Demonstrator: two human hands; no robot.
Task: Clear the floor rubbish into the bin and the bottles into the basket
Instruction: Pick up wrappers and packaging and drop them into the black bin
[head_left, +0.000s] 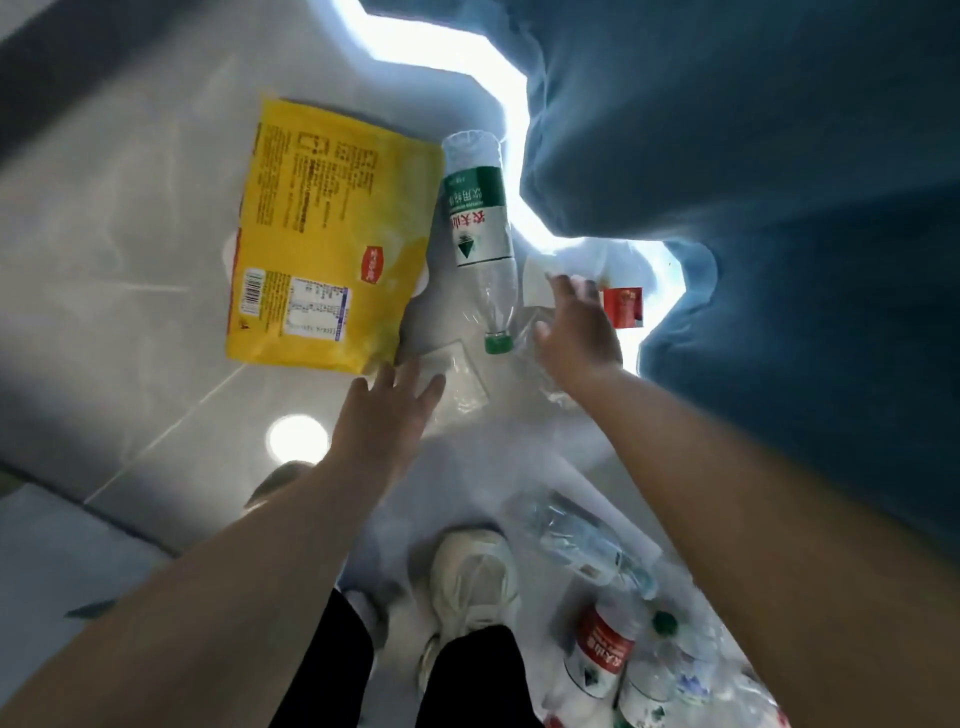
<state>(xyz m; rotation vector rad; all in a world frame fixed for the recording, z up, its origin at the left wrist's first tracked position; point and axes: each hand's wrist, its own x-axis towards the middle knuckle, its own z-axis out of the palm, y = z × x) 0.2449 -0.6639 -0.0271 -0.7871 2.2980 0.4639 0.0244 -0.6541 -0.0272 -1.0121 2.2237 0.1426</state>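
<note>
Blue fabric mass (753, 208): fills the right side above the floor (130, 234). Yellow packet (322, 234): flat on the tiles, left of centre. Green-labelled bottle (480, 218): lying just beside the packet's right edge, cap towards you. Red-labelled bottles (602, 660): heaped by your shoe (475, 577). Clear wrapper (462, 379): below the bottle cap. Red-and-white scrap (623, 307): against the fabric. Your left hand (384, 410): fingers spread, holding nothing, at the wrapper's edge. Your right hand (576, 332): fingers extended, empty, near the scrap.
</note>
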